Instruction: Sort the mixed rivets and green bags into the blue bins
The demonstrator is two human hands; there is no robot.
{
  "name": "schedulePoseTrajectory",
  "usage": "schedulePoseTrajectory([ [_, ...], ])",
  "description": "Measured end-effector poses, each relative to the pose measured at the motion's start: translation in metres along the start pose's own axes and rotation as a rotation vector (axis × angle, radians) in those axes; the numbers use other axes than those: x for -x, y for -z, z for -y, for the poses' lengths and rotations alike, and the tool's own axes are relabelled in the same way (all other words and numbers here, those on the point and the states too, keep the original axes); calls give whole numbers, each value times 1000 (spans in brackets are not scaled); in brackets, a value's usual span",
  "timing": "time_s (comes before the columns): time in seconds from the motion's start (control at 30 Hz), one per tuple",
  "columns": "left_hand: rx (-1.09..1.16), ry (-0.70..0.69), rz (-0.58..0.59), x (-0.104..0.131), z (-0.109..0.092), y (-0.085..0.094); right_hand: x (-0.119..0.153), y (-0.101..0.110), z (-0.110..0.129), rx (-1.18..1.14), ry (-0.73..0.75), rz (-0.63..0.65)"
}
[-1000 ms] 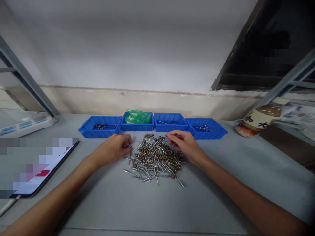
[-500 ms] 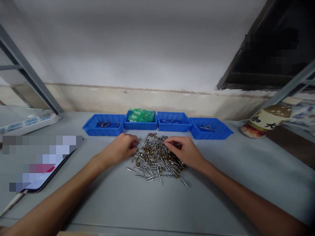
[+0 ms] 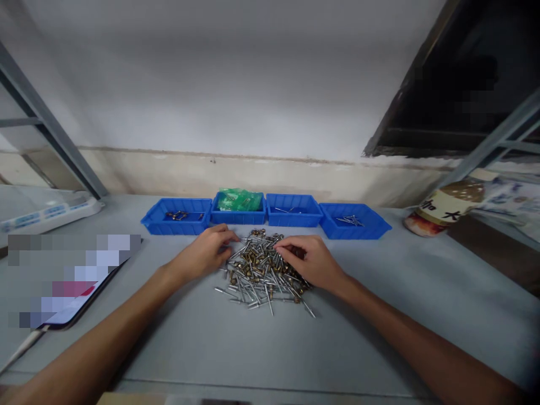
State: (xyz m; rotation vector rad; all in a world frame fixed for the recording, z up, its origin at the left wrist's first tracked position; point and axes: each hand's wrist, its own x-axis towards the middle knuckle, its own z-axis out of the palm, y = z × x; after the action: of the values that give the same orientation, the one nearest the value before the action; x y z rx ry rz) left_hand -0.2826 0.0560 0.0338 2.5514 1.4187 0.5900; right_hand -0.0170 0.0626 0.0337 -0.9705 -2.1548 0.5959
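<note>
A loose pile of silver pop rivets and brass-coloured metal pieces [image 3: 257, 275] lies on the grey table. At its left edge is my left hand [image 3: 210, 250], thumb and fingers apart, with nothing visible between them. Over the pile's right side, my right hand [image 3: 314, 260] has thumb and index finger pinched on what looks like a silver rivet; the fingertips are small in view. Behind the pile stand blue bins in a row: a left bin [image 3: 179, 226] with brass-coloured pieces, one with a green bag [image 3: 239, 199], and two [image 3: 294, 218] [image 3: 358, 231] with silver rivets.
A phone [image 3: 84, 287] with a blurred screen and a white cable lies on the left, in front of a white power strip [image 3: 54, 215]. On the right a labelled bottle [image 3: 449, 205] stands near a plastic package [image 3: 514, 197]. Metal frames rise at both sides, and a wall closes the back.
My right hand has shifted slightly left over the pile. The gap between my left thumb and fingers has widened. The camera view has moved a little.
</note>
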Motion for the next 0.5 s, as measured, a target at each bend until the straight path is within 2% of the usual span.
schedulePoseTrajectory([
  [0.23,-89,2,-70,4,8,16,1,2,1,17,38,-11],
  [0.4,-122,-24,52,7,20,22,1,4,0,36,60,-20],
  [0.5,-147,-13,54,7,24,18,1,3,0,55,71,-17],
])
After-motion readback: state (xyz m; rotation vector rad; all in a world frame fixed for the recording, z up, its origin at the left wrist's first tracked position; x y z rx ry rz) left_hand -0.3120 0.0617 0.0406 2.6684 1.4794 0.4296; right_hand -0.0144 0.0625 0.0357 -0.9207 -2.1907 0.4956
